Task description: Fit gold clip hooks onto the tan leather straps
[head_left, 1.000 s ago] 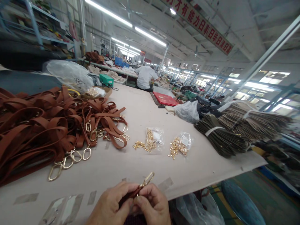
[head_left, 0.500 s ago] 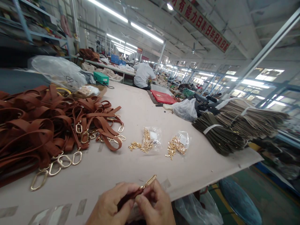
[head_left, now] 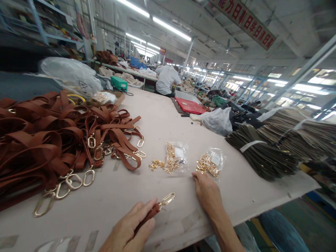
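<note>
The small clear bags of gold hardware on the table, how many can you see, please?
2: one bag mid-table with pieces spilling left, and another bag to its right, just beyond the right hand. More may be hidden.

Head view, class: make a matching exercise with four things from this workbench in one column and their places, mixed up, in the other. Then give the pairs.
Things:
1. strap
2. right hand
3. strap pile
4. red tray

Places:
A. far down the table, near a seated person
B. left side of the table
C. held in the left hand
D. flat on the table, beside a bag of gold hardware

Pairs: 1-C, 2-D, 3-B, 4-A
</note>
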Demonstrator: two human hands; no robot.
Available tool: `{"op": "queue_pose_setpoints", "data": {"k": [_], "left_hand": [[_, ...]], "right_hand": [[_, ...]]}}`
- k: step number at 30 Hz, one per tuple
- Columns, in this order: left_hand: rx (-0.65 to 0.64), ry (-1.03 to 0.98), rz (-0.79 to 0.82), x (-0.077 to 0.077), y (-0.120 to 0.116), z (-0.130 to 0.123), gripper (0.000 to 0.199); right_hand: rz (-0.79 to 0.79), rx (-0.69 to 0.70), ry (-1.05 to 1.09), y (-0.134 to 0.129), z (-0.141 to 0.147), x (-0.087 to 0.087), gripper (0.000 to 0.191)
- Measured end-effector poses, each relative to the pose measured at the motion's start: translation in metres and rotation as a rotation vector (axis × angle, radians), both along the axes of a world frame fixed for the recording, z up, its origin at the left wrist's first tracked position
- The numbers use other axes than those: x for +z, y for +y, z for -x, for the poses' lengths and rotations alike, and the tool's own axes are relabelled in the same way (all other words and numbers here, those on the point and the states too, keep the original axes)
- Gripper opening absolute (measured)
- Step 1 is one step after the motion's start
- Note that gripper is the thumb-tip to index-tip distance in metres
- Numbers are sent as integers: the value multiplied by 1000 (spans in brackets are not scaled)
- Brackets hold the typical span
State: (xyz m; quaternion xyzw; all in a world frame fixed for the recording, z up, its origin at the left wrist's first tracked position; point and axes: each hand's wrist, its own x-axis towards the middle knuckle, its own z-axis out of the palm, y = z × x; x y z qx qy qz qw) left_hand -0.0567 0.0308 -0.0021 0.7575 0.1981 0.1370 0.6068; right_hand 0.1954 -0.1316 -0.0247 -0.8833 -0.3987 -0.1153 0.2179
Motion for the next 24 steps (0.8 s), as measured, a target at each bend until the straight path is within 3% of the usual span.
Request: {"op": "queue_pose_setpoints", "data": {"k": [3, 6, 9, 12, 15, 19, 24], "left_hand": [[0, 30, 47, 9, -1, -1, 35], [-34, 85, 241, 6, -5, -4, 36], [-29, 107, 424, -2, -7, -8, 31], [-28, 59, 472, -5, -9, -9, 26], [-46, 45, 444, -3, -12, -6, 27], [-27, 33, 311, 6, -16, 0, 23], [30, -27, 105, 13, -22, 6, 18]], "right_hand": [[-43, 2, 52, -2, -4, 1, 18], [-105, -4, 102, -6, 10, 3, 15], [-312, 26, 274, -7, 49, 5, 15], [-556, 220, 444, 0, 101, 5, 4], [-665, 394, 459, 14, 142, 4, 10], [-737, 387, 391, 28, 167, 5, 17], [-704, 387, 226, 30, 173, 11, 24]]}}
